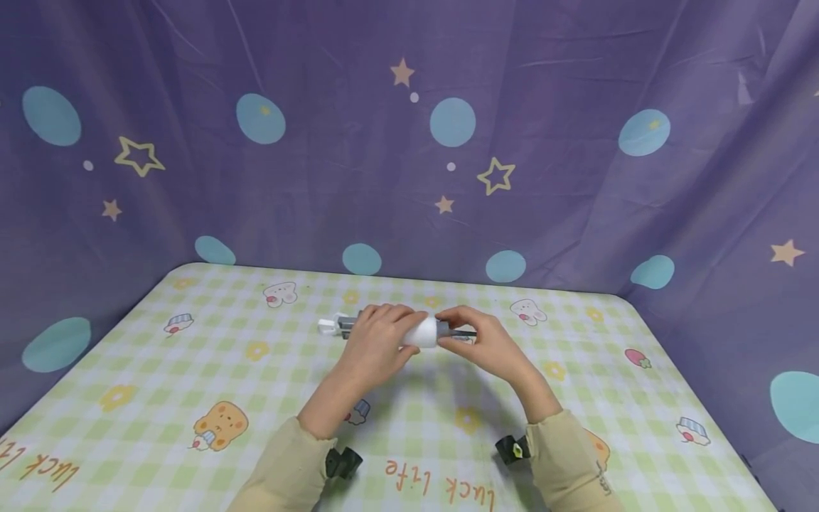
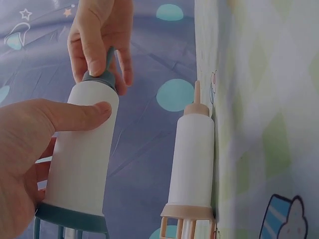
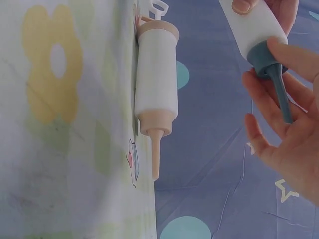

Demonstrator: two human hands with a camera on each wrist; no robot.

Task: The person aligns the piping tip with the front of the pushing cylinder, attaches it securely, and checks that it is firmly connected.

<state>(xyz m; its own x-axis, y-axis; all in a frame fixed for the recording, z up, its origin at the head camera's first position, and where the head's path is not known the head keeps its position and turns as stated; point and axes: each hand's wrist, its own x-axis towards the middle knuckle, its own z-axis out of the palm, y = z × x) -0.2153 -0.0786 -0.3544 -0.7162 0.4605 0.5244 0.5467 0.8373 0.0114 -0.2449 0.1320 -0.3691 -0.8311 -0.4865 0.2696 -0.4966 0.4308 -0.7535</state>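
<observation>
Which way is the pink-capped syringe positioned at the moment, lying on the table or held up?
Lying down: the pink-capped syringe rests lengthwise on the table, touched by neither hand.

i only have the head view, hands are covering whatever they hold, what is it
Observer: A white syringe-like tube with a blue-grey nozzle. The left hand grips its body.
Operator: what's the right hand doing
Observer: The right hand has its fingers on the nozzle end, thumb on the blue-grey collar.
Operator: anything else near it i'm missing
Observer: Yes, a second white tube with a peach nozzle and peach collar lies on the checked tablecloth, held by neither hand.
</observation>
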